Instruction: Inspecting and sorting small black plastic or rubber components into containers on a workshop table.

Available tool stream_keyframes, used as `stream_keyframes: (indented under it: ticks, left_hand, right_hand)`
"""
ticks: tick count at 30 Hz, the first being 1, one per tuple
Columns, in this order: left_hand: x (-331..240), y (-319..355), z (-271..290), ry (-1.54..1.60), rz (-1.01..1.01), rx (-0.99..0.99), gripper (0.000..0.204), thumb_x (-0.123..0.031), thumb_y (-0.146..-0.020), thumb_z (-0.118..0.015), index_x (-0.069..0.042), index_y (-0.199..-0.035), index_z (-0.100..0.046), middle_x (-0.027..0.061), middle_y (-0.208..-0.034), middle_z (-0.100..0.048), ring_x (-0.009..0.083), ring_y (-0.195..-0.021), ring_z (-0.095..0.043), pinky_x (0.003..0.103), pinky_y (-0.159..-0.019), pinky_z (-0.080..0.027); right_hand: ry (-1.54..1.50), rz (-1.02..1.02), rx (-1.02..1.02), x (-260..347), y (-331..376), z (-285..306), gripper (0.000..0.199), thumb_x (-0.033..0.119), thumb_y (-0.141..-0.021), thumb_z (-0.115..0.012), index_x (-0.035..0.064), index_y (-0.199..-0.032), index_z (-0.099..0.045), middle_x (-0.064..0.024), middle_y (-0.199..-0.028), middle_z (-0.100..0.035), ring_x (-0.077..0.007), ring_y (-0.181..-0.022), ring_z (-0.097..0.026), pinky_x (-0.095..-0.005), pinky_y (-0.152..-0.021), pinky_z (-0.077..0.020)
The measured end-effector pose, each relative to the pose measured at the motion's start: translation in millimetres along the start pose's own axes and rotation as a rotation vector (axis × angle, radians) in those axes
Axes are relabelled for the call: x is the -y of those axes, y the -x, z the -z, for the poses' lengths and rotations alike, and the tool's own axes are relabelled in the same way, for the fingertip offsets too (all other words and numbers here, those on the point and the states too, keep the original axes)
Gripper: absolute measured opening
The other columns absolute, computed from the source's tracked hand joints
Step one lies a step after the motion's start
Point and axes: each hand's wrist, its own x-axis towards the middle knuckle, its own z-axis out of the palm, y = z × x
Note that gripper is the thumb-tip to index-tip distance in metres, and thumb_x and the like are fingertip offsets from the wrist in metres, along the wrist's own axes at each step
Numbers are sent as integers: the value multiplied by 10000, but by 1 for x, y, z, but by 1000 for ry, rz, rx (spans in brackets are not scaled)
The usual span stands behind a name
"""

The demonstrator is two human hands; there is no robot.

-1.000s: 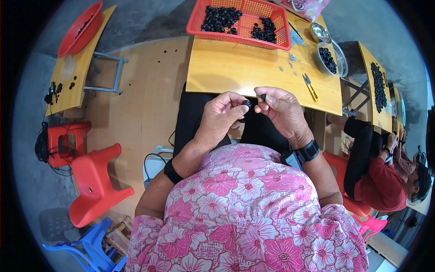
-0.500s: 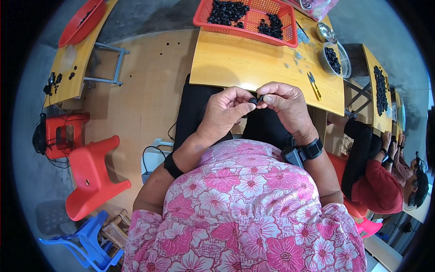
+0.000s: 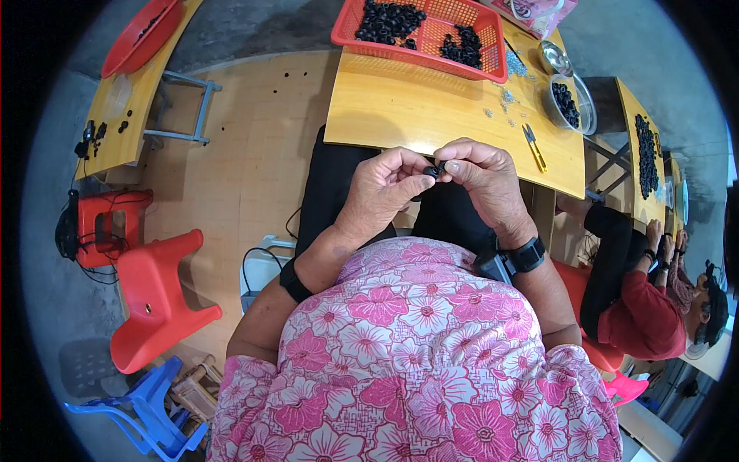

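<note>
My left hand (image 3: 385, 189) and my right hand (image 3: 481, 177) meet in front of my chest, just below the near edge of a yellow wooden table (image 3: 416, 108). Between their fingertips they pinch a small black part (image 3: 436, 170). Both hands have fingers closed on it. Most of the part is hidden by the fingers. A black band sits on each wrist.
A red basket (image 3: 419, 58) with piles of small black parts stands at the table's far edge. A metal bowl (image 3: 570, 104) of black parts and yellow snips (image 3: 533, 146) lie at the right. A person in a red top (image 3: 647, 316) sits at right. Red stools (image 3: 154, 300) stand at left.
My two hands have come together and risen slightly; the small black part, earlier held between slightly separated hands, is now pinched by both.
</note>
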Motion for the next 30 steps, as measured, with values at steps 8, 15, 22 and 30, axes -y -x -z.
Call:
stream_keyframes:
  ticks: [8, 15, 22, 30]
  left_hand:
    - [1, 0, 1, 10, -5, -6, 148, -49, -876, -626, 15, -995, -564, 60, -874, -616, 107, -744, -629, 237, -667, -555]
    - [2, 0, 0, 79, 62, -5, 143, -41, -877, -622, 15, -993, -562, 70, -874, -614, 119, -737, -634, 244, -664, -558]
    - [4, -3, -1, 25, -9, -26, 145, -44, -876, -623, 20, -990, -559, 66, -873, -607, 116, -719, -626, 249, -644, -561]
    - [-2, -3, -1, 41, 114, -22, 133, -49, -885, -611, 16, -985, -552, 71, -843, -607, 139, -686, -650, 246, -623, -562]
  right_hand:
    - [0, 2, -19, -2, -1, -3, 161, 27, -853, -622, -16, -1002, -665, -53, -915, -660, -104, -779, -611, -222, -737, -509]
    - [-43, 6, -9, -3, -1, -3, 160, 26, -853, -622, -12, -1003, -664, -53, -910, -662, -106, -788, -615, -224, -739, -510]
    - [-48, 5, -37, -4, -2, -3, 163, 31, -851, -629, -13, -1005, -663, -53, -908, -662, -108, -783, -621, -222, -730, -516]
    - [3, 31, -44, -3, -4, -3, 154, 10, -847, -627, -10, -993, -669, -54, -904, -655, -110, -777, -620, -222, -726, -516]
